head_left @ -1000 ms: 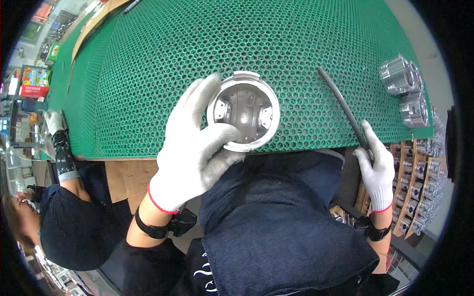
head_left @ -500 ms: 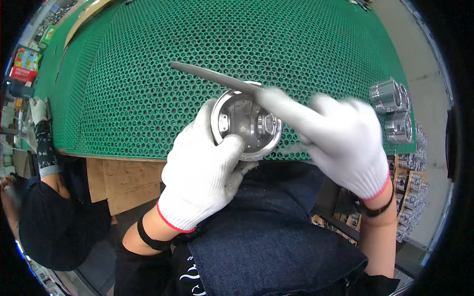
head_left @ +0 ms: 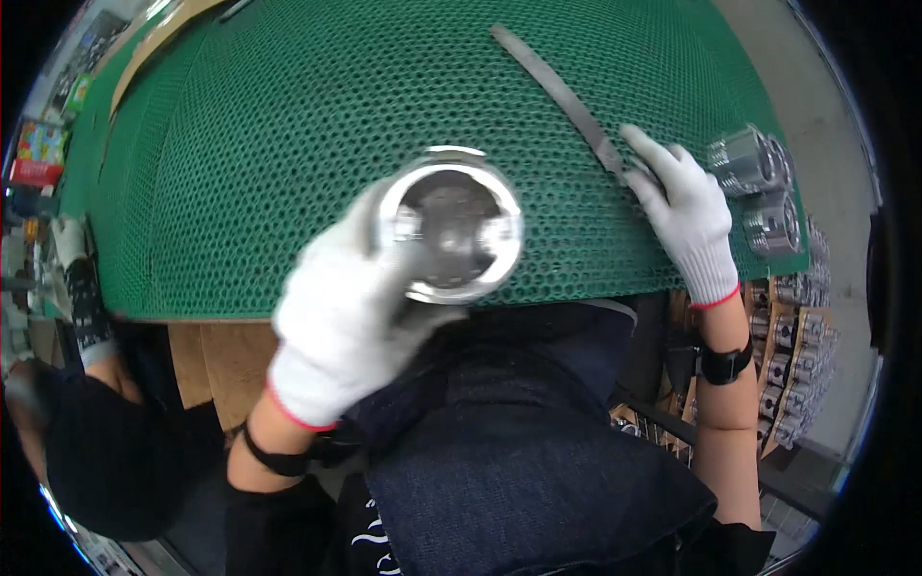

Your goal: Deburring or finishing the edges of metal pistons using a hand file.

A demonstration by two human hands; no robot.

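In my gloved left hand point(head_left: 336, 298) is a shiny metal piston point(head_left: 451, 230), gripped by its left side with the hollow underside facing up. Motion blurs both the hand and the piston. A long, slightly curved grey file point(head_left: 567, 101) lies slanting across the green mat, its near end beside my right hand point(head_left: 684, 206). That hand, also in a white glove, rests low over the mat with fingers and thumb apart. Its fingertips are close to the file's end; whether they still touch it I cannot tell.
The green mat with honeycomb holes point(head_left: 365, 106) covers the table. Several pistons point(head_left: 751, 163) stand at its right edge, and more fill racks point(head_left: 792, 355) below on the right. At the far left, a co-worker's gloved hand point(head_left: 69, 240) is on the table.
My right hand has moved right, taking the file away from the piston and down onto the mat, and its fingers have spread. The left hand with the piston has shifted slightly left.
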